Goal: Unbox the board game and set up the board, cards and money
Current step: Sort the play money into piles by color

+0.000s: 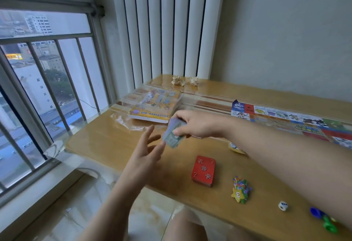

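Observation:
My right hand [192,124] grips a stack of play money [172,137] above the wooden table [106,141]. Just below and left of it, my left hand [146,151] is spread with straight fingers, its fingertips close to the stack's lower edge. A red deck of cards [203,170] lies flat on the table nearer to me. The unfolded game board [285,117] stretches along the right side, partly hidden by my right forearm. The yellow game box [155,104] sits at the far left of the table.
A pile of coloured tokens [241,189], a white die [283,206] and blue and green pawns [323,219] lie near the front edge. Crumpled clear wrap [123,121] lies by the box. Two paper shapes [184,81] stand at the back. A window [43,88] is left.

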`<control>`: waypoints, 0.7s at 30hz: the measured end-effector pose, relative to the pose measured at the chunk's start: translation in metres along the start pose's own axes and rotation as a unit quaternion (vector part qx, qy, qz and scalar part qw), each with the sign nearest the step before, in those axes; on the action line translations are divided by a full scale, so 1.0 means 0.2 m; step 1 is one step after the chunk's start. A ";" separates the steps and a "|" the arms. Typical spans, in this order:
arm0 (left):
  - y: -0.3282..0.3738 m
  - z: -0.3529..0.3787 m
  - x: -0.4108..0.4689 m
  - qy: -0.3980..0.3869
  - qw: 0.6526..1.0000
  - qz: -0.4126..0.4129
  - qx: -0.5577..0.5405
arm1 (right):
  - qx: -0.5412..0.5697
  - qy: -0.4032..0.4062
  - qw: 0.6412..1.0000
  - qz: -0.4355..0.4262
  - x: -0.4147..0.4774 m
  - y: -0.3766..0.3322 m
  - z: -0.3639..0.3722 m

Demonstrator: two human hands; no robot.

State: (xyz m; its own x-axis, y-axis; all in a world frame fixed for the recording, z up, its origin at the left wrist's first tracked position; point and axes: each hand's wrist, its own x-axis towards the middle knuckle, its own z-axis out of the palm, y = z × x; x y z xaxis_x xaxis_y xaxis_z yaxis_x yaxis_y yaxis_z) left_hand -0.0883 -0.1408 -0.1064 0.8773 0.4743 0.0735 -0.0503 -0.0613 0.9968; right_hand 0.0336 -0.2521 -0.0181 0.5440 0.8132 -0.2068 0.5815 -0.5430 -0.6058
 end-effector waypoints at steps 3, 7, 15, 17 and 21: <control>0.12 0.03 0.02 -0.052 0.956 -0.078 -0.277 | 0.071 0.080 0.992 -0.062 -0.15 -0.01 -0.10; 0.26 0.17 0.05 -0.350 0.898 -0.123 -0.236 | 0.070 0.059 0.992 -0.086 -0.42 0.04 -0.17; 0.46 0.75 0.08 -0.548 0.798 -0.172 -0.180 | 0.043 0.162 0.986 0.001 -0.89 0.32 -0.37; 0.48 0.94 0.04 -0.538 0.803 -0.191 -0.173 | 0.048 0.205 0.977 0.031 -1.00 0.44 -0.41; 0.50 1.27 -0.04 -0.530 0.798 -0.217 -0.186 | 0.060 0.258 0.961 0.081 -1.22 0.65 -0.49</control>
State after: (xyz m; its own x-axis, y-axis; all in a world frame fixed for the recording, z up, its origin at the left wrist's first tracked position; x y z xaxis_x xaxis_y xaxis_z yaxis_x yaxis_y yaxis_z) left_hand 0.0208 -0.3746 -0.0150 0.7510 -0.6426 -0.1522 0.4036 0.2642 0.8760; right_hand 0.0366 -0.5423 0.0288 0.8671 0.4909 0.0847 0.4070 -0.6001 -0.6887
